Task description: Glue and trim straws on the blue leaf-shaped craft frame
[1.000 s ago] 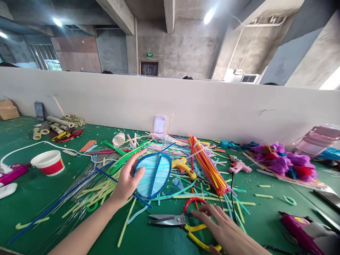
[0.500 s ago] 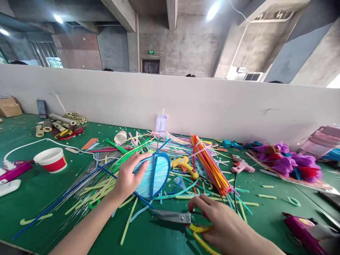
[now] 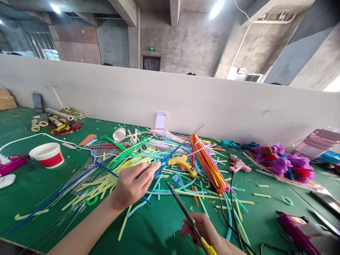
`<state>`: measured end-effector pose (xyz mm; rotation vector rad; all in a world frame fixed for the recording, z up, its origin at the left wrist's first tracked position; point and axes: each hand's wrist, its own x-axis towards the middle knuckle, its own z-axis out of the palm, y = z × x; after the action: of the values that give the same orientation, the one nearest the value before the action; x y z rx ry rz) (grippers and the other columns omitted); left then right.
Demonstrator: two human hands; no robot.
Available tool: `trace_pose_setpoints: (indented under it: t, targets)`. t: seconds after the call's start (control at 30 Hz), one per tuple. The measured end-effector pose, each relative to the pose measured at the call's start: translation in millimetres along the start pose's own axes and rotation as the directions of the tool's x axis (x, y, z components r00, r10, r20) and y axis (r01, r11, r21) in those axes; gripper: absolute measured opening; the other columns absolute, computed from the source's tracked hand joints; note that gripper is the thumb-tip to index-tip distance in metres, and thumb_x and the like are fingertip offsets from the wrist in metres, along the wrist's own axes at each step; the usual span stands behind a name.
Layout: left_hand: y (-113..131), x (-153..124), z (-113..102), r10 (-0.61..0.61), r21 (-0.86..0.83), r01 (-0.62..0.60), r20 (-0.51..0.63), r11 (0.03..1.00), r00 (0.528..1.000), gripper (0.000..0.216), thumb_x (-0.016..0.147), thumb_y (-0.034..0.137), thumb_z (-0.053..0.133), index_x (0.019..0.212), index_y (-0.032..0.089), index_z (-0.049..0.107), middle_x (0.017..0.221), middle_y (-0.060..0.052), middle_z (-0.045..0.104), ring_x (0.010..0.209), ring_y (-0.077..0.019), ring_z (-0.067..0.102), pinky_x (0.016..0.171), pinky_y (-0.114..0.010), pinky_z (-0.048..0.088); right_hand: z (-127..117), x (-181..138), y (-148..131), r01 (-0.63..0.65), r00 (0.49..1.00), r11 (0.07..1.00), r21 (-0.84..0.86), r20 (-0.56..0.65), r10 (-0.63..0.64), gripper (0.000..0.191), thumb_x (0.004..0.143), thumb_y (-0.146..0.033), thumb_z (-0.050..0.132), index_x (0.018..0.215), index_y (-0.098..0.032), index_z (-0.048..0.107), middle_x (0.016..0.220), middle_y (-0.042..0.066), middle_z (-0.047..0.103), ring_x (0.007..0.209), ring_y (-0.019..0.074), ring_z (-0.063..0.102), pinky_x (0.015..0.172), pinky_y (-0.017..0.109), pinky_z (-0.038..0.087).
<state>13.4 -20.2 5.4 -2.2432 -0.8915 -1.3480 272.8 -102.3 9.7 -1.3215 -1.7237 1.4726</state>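
Note:
Closed in a pinch, my left hand [image 3: 134, 186] holds a blue leaf-shaped pipe-cleaner piece [image 3: 166, 159]. It is turned nearly edge-on, so its light blue filling is mostly hidden; a stem with thin wire ends points up and right. My right hand [image 3: 203, 230] grips a pair of scissors [image 3: 183, 207] with yellow on the handle. The blades point up and left, their tips just below the leaf piece and seemingly apart from it. Behind the leaf lies a yellow hot glue gun [image 3: 183, 164] among loose pipe cleaners.
An orange bundle of pipe cleaners [image 3: 209, 163] and a pink glue gun [image 3: 237, 164] lie right of centre. Purple flowers [image 3: 284, 159] sit farther right. At left are a paper cup [image 3: 47, 156], bamboo pieces [image 3: 60, 117] and thin wires [image 3: 71, 187]. A white partition [image 3: 119, 95] stands behind.
My left hand has turned the leaf piece from face-on to nearly edge-on. The scissors have swung from lying sideways to pointing up toward it, and my right hand is lower.

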Motion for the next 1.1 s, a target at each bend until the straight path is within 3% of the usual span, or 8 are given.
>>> trace_pose_setpoints:
  t: [0.1,0.23,0.53,0.8,1.1]
  targets:
    - [1,1,3,-0.049,-0.01,0.049,0.006,0.999,0.999,0.06,0.087,0.008,0.061,0.142,0.028,0.051,0.1,-0.006,0.075,0.085,-0.0193,0.072,0.077,-0.028,0.055,0,3,-10,0.046,0.999,0.999,0.016,0.01,-0.046,0.069,0.068,-0.09,0.043,0.095,-0.028,0.054,0.063,0.0,0.057,0.055,0.0171,0.056,0.05,0.026,0.045]
    - [2,1,4,-0.073,0.002,0.073,0.024,0.997,0.997,0.057,0.088,0.009,0.059,0.141,0.027,0.052,0.102,-0.007,0.075,0.088,-0.0195,0.072,0.08,-0.029,0.055,0,3,-22,0.056,0.998,0.998,0.019,-0.02,-0.056,0.067,0.072,-0.087,0.043,0.099,-0.026,0.052,0.057,-0.004,0.049,0.043,0.0127,0.047,0.04,0.024,0.037]
    - [8,3,8,0.032,0.087,-0.031,-0.007,0.996,0.999,0.046,0.085,0.006,0.064,0.13,0.017,0.059,0.094,-0.007,0.074,0.076,-0.0153,0.069,0.069,-0.026,0.052,-8,9,-29,0.031,1.0,0.997,-0.07,0.002,-0.031,0.062,0.078,-0.081,0.047,0.1,-0.023,0.044,0.062,-0.006,0.046,0.044,0.0114,0.053,0.04,0.02,0.043]
    - [15,4,5,0.089,0.128,-0.092,0.034,0.987,0.995,0.042,0.087,0.006,0.062,0.128,0.013,0.06,0.088,-0.007,0.073,0.073,-0.0152,0.068,0.064,-0.026,0.052,-16,1,-28,0.032,0.999,0.986,-0.164,0.024,-0.028,0.059,0.083,-0.077,0.045,0.101,-0.021,0.045,0.064,-0.006,0.046,0.044,0.008,0.05,0.04,0.017,0.035]
    - [18,7,3,0.117,0.118,-0.12,0.034,0.986,0.993,0.038,0.087,0.004,0.061,0.125,0.012,0.062,0.087,-0.006,0.072,0.074,-0.0152,0.068,0.065,-0.027,0.053,-10,-7,-25,0.024,1.0,0.991,-0.129,-0.016,-0.027,0.063,0.08,-0.082,0.043,0.099,-0.022,0.046,0.067,-0.005,0.046,0.048,0.0084,0.047,0.044,0.019,0.041]
